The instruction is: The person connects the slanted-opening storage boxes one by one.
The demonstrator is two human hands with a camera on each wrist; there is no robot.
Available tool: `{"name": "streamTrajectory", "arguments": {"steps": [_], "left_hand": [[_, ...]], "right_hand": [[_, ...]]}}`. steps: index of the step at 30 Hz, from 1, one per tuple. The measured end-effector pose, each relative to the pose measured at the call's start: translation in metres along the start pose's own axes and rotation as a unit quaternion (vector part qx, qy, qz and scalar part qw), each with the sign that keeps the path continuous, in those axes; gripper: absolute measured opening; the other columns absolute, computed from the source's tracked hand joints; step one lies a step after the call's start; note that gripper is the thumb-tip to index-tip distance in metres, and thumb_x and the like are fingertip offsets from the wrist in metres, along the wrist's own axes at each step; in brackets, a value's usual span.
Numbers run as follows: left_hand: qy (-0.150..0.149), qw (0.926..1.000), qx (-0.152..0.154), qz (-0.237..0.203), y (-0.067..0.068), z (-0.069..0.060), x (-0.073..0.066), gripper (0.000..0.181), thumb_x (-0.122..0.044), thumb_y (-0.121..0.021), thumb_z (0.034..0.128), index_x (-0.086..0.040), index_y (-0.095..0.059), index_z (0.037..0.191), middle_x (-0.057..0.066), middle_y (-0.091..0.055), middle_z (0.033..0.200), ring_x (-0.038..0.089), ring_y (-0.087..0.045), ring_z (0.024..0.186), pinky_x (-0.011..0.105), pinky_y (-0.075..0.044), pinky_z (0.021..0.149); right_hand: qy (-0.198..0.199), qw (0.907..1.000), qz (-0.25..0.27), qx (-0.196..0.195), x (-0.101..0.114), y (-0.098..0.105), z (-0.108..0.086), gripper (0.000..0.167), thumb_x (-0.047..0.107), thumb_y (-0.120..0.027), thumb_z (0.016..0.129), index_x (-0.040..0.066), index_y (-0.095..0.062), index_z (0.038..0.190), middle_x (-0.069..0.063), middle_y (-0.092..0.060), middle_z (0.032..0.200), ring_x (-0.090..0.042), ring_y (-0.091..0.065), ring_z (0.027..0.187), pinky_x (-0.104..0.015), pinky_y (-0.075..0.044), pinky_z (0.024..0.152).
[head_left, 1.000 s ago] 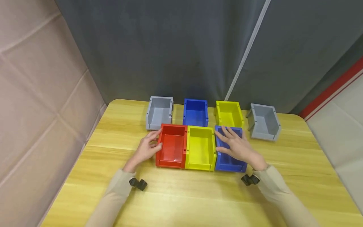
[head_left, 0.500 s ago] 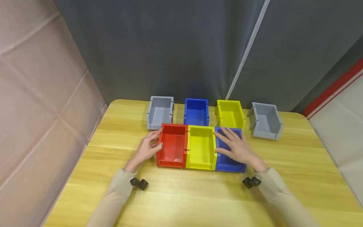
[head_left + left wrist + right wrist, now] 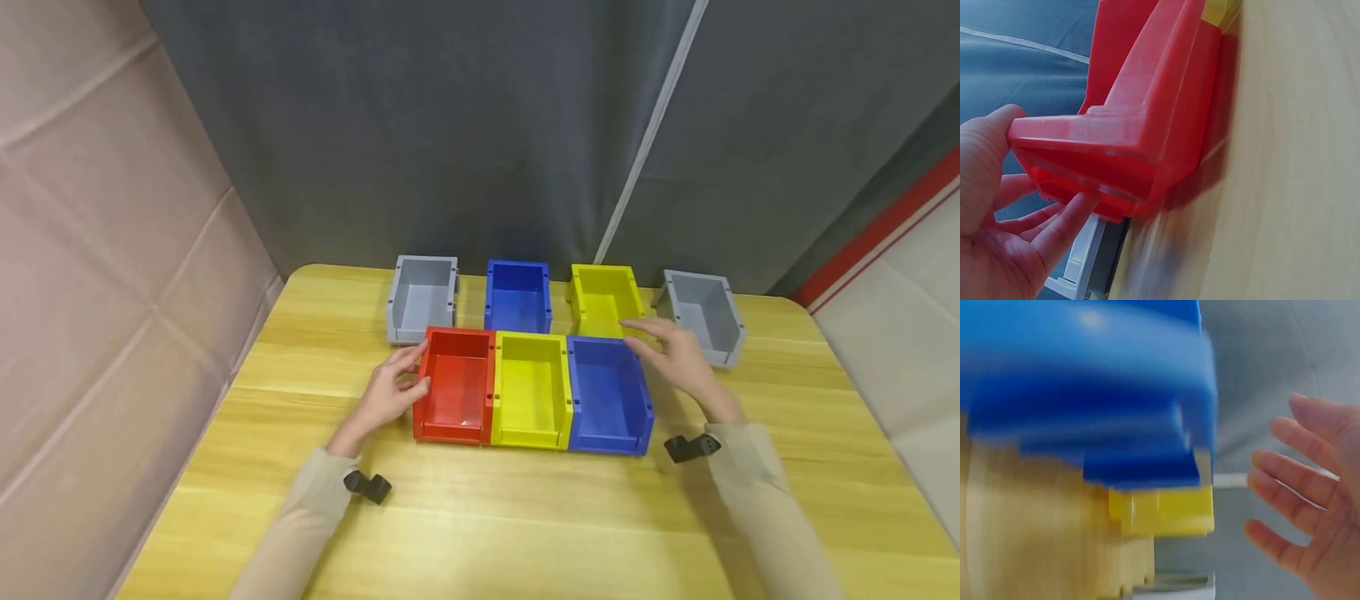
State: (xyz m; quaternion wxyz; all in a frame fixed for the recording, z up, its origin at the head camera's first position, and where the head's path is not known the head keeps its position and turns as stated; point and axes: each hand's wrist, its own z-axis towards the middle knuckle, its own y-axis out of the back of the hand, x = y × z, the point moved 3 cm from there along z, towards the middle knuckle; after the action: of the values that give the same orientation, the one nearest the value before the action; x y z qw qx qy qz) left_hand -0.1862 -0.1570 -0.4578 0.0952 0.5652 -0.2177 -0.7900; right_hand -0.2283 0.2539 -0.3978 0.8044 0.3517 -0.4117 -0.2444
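Observation:
Three plastic storage bins stand side by side in a front row: a red bin (image 3: 454,392), a yellow bin (image 3: 530,396) and a blue bin (image 3: 609,400). My left hand (image 3: 386,392) grips the red bin by its left side; the left wrist view shows the thumb on the top rim and fingers against the ribbed wall below. My right hand (image 3: 675,358) is raised just right of the blue bin's back corner, and holds nothing. In the right wrist view, its spread fingers (image 3: 1291,509) are apart from the blurred blue bin (image 3: 1104,381).
Behind the front row stand a grey bin (image 3: 422,300), a second blue bin (image 3: 517,300), a second yellow bin (image 3: 603,300) and another grey bin (image 3: 701,321). The wooden table (image 3: 480,517) ends at a dark curtain (image 3: 420,125). A pale padded wall (image 3: 112,292) is on the left.
My right hand has lifted off the blue bin and moved right, uncovering its inside. My left hand and the front bins look unmoved.

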Motion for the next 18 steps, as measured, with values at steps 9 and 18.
{"name": "streamTrajectory", "arguments": {"steps": [9, 18], "left_hand": [[-0.012, 0.9999, -0.008, -0.008, 0.002, -0.002, 0.002, 0.060, 0.008, -0.064, 0.0791, 0.003, -0.045, 0.136, 0.024, -0.050, 0.125, 0.035, -0.059, 0.091, 0.041, -0.054, 0.077], [-0.016, 0.9998, -0.007, -0.001, 0.000, 0.000, -0.006, 0.058, 0.010, -0.063, 0.0801, 0.008, -0.044, 0.135, 0.028, -0.049, 0.124, 0.038, -0.060, 0.090, 0.043, -0.054, 0.077]], "right_hand": [[-0.044, 0.9955, 0.006, -0.084, -0.030, 0.023, -0.006, 0.025, 0.001, -0.066, 0.084, -0.004, -0.067, 0.109, -0.021, -0.067, 0.098, -0.010, -0.060, 0.087, -0.008, -0.041, 0.077], [-0.124, 0.9781, 0.078, -0.148, -0.060, 0.050, -0.017, 0.024, 0.002, -0.062, 0.087, -0.012, -0.064, 0.106, 0.013, -0.064, 0.091, 0.014, -0.050, 0.082, -0.001, -0.041, 0.069]]}}
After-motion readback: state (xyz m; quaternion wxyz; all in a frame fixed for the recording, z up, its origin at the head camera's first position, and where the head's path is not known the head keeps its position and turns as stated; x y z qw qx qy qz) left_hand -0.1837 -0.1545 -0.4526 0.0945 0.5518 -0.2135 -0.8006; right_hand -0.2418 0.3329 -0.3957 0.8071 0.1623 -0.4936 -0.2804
